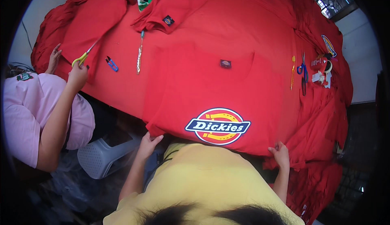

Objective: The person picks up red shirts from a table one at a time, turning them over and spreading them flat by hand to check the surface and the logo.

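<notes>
A red T-shirt (183, 91) lies spread out flat before me on the table. Its neckline with a small dark label (225, 64) is on the far side, and a large printed emblem (218, 126) sits close to the near edge. My left hand (148, 145) pinches the shirt's near left corner between thumb and fingers. At the near right corner, the fingers of my right hand (280, 154) are closed on the fabric. The shirt's near edge hangs at the table's front, just in front of my body.
At left, a co-worker's hand (78, 74) holds yellow-handled scissors (81, 58) beside red fabric. Blue thread snips (111, 64) and a slim tool (140, 56) lie nearby. Blue scissors (302, 68) and a tape roll (328, 66) are at right. A grey stool (97, 158) stands below.
</notes>
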Action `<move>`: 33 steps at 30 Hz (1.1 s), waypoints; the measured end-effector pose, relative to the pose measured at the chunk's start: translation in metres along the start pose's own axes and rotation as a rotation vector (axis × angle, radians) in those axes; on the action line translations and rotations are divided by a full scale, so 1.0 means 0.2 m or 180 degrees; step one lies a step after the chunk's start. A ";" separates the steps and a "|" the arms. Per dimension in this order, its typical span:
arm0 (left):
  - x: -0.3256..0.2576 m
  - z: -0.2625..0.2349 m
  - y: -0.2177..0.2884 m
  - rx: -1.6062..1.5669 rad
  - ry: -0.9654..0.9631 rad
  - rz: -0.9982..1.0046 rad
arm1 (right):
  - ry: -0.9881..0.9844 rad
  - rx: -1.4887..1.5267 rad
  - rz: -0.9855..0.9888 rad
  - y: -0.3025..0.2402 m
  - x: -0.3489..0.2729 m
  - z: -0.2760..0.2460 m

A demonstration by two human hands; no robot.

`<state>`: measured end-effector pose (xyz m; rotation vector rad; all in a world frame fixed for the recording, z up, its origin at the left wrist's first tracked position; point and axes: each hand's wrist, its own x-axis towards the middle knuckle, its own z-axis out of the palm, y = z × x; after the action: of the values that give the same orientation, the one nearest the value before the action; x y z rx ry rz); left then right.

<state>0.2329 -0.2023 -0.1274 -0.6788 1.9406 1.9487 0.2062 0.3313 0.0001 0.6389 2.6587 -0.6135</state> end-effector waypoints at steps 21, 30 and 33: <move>-0.22 -0.34 1.03 -0.0340 -0.0123 0.1443 | -0.0046 0.3089 -0.0554 -0.19 -0.30 -0.51; 0.34 -0.03 1.87 -0.0552 -0.0313 0.2553 | 0.0671 0.3558 -0.2079 -0.16 0.15 -1.05; 0.64 0.35 2.37 -0.0432 -0.0794 0.2487 | 0.0194 0.3813 -0.2077 -0.16 0.76 -1.34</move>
<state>-0.1344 -0.1650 0.2047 0.3651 2.0969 2.4472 0.0043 0.4868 0.1756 -0.0271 2.2550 -2.4248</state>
